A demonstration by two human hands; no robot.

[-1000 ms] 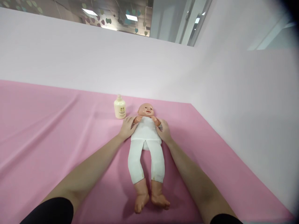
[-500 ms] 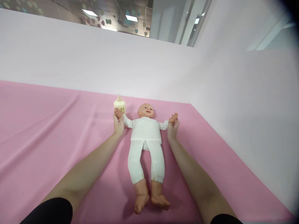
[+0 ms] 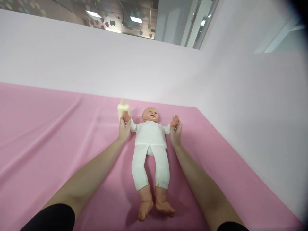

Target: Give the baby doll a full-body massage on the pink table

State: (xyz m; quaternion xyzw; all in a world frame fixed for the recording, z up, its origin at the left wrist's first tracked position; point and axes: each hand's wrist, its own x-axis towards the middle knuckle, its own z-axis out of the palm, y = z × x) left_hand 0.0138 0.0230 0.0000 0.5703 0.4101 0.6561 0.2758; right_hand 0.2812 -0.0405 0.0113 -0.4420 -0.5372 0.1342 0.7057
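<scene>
left hand (image 3: 124, 129) grip: doll (image 3: 150, 138) wrist | right hand (image 3: 176, 132): other wrist

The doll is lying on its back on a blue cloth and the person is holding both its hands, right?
Not quite: the cloth is pink, not blue, as the head view shows. The rest holds: the doll lies on its back, and the left hand and right hand each hold one of its hands.

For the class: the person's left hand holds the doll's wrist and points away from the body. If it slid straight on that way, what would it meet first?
Probably the cream bottle, just beyond the left hand and the doll; depth is hard to judge.
</scene>
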